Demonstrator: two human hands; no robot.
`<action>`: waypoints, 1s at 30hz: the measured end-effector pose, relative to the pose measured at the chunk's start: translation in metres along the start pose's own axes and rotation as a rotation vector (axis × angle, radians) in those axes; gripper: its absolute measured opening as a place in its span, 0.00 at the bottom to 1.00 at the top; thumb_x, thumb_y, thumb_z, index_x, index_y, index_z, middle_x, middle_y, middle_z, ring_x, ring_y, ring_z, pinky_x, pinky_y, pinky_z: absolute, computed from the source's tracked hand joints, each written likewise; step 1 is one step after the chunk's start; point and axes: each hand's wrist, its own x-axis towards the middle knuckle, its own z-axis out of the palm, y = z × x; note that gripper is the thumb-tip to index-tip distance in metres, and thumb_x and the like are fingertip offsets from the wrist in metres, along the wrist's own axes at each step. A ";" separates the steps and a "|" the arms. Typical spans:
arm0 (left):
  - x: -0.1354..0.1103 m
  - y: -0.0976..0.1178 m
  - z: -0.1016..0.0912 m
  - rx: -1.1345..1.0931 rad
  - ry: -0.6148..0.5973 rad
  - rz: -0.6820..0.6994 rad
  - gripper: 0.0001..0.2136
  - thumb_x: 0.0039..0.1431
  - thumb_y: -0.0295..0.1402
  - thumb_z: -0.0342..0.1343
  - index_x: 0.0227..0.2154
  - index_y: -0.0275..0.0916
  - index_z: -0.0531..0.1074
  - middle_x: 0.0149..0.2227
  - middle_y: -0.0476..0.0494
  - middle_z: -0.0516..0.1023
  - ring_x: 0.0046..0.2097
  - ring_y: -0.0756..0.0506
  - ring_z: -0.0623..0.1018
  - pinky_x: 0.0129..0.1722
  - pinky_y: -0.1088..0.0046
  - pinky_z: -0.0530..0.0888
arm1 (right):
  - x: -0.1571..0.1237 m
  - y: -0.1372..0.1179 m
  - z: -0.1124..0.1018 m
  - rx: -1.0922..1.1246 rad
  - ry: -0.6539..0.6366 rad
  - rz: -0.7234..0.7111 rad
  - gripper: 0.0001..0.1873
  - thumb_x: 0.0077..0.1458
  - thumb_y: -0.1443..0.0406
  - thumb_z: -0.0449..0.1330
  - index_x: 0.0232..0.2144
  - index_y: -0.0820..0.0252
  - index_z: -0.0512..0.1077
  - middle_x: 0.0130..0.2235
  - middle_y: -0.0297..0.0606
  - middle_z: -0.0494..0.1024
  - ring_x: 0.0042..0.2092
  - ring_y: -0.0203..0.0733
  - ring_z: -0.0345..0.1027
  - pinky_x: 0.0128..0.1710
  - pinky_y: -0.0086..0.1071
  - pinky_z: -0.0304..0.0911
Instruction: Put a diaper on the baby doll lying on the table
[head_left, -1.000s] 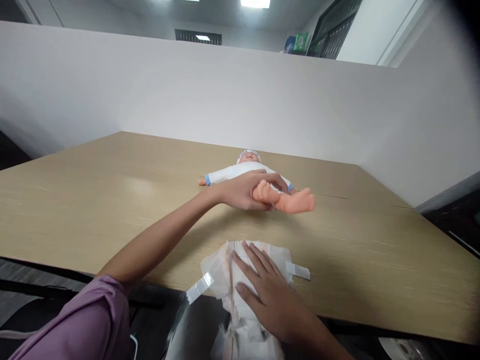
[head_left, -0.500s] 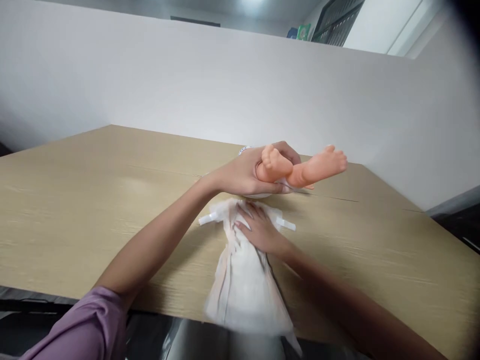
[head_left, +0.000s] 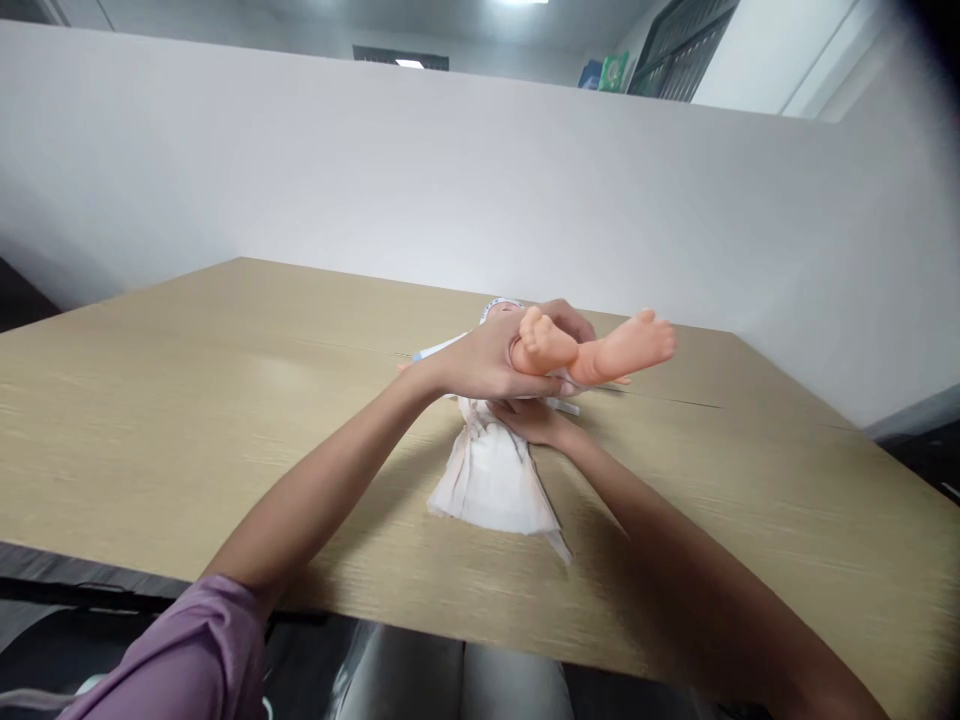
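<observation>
My left hand (head_left: 484,362) is closed around the ankles of a baby doll (head_left: 626,350), keeping both its bare feet raised above the table. Behind that hand show the doll's white patterned cap and part of its light clothing; most of the body is hidden. A white diaper (head_left: 495,485) lies unfolded below the lifted legs, its far end reaching beneath the doll. On that far end my right hand (head_left: 534,420) rests flat, fingers stretched forward and partly covered by my left hand. One white fastening tab (head_left: 564,406) sticks out right of it.
The wooden table (head_left: 225,450) has a thin seam running across it. A white partition (head_left: 375,180) rises along its far edge. Below the near edge are my legs in grey trousers (head_left: 420,675). Beyond the partition stand a green package (head_left: 613,72) and a blue item.
My right hand has pushed the diaper away from me, further beneath the doll. Its near end no longer overhangs the table edge. The left hand still holds the legs up.
</observation>
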 end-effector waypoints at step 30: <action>-0.170 -0.026 0.009 0.447 -0.272 -0.122 0.26 0.54 0.29 0.67 0.58 0.45 0.75 0.67 0.39 0.71 0.69 0.31 0.64 0.68 0.48 0.63 | -0.136 0.006 -0.080 -0.161 -0.155 -0.439 0.25 0.58 0.76 0.50 0.50 0.53 0.77 0.62 0.42 0.75 0.68 0.49 0.63 0.67 0.50 0.61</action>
